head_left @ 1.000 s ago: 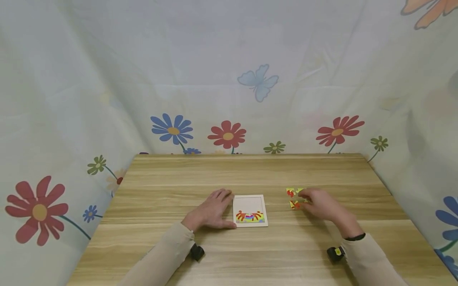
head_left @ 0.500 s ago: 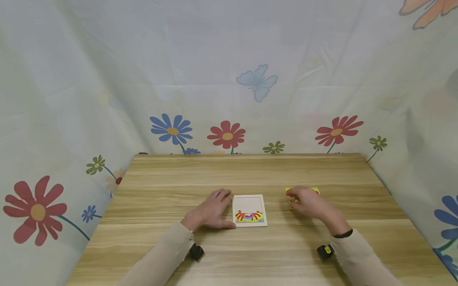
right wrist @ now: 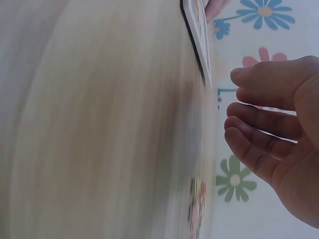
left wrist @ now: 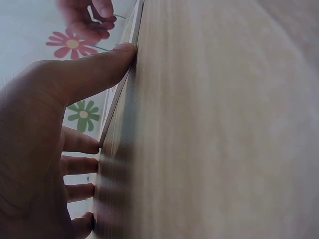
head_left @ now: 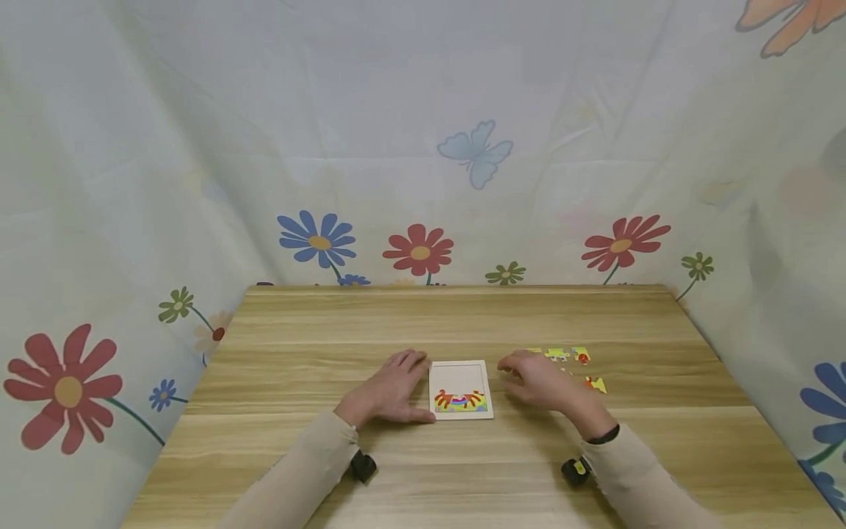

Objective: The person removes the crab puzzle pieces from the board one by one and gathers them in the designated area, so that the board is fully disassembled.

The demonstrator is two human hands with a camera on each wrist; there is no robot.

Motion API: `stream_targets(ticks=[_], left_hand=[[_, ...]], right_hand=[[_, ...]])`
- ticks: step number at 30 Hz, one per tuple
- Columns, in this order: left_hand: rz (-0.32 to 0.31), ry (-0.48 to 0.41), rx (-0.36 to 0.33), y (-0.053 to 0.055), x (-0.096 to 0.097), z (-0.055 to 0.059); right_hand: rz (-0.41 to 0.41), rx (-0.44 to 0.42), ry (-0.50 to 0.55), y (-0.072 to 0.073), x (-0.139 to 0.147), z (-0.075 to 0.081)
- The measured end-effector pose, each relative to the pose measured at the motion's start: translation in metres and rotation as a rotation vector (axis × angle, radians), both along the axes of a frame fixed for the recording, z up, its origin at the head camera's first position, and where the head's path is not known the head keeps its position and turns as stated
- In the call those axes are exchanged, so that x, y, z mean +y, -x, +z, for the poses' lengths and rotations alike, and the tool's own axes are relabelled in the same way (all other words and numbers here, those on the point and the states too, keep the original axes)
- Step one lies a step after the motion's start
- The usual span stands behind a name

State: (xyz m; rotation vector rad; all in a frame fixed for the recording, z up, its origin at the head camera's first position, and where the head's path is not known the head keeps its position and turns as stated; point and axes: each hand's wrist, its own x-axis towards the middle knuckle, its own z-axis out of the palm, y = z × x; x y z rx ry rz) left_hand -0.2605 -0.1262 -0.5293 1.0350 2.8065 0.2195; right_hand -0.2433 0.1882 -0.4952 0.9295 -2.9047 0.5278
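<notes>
A white puzzle tray (head_left: 490,389) lies on the table, a red, yellow and rainbow-coloured strip of picture (head_left: 459,400) along its near side. My left hand (head_left: 391,388) rests at the tray's left edge, thumb at the near corner and index finger at the far one, fingers spread and mostly straight. To the right of the tray my right hand (head_left: 542,378) is over the table, thumb and index fingertips close together. In the right wrist view no piece shows at the fingertips of the right hand (right wrist: 274,119); I cannot tell whether it pinches one.
Several loose yellow, red and green puzzle pieces (head_left: 581,356) lie behind and to the right of the right hand, some partly hidden by it. The wood-grain table (head_left: 370,316) ends at a flower-printed cloth (head_left: 370,147). Black wrist cameras (head_left: 363,466) sit under both sleeves.
My right hand has moved left from over the loose puzzle pieces to near the tray's right edge, uncovering pieces on the right. The left hand and the tray have stayed in place.
</notes>
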Motion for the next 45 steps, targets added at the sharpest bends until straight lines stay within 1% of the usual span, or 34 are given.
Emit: stream_targets(ticks=[6,11,13,17,19,22,26,34,39,41,45], left_hand=[[-0.002,0.005,0.007,0.0,0.0,-0.002],[-0.006,0.012,0.014,0.001,0.0,-0.003],[-0.007,0.013,0.016,0.001,0.0,-0.003],[-0.007,0.011,0.017,0.0,0.0,-0.002],[-0.006,0.009,0.014,0.0,0.0,-0.002],[-0.006,0.01,0.014,0.0,0.0,-0.001],[-0.012,0.007,0.021,0.0,0.0,0.0],[-0.022,0.006,0.029,0.001,0.0,0.0],[-0.04,0.004,0.049,0.0,0.0,0.0],[-0.043,-0.003,0.051,0.0,0.0,0.0],[-0.034,0.0,0.032,0.0,-0.001,0.002]], right_hand=[[0.043,-0.012,0.024,0.001,-0.015,-0.004],[0.111,0.032,0.028,0.0,-0.027,-0.006],[0.133,0.037,0.026,-0.001,-0.032,-0.006],[0.173,0.008,0.034,-0.003,-0.042,-0.004],[0.178,-0.012,0.04,-0.003,-0.046,-0.003],[0.182,-0.021,0.034,-0.004,-0.052,-0.004],[0.194,-0.007,0.016,-0.003,-0.058,-0.006],[0.231,-0.012,0.009,-0.004,-0.072,-0.007],[0.252,-0.018,0.023,-0.006,-0.078,-0.008],[0.275,-0.01,0.033,-0.006,-0.081,-0.009],[0.303,-0.006,0.014,-0.007,-0.084,-0.008]])
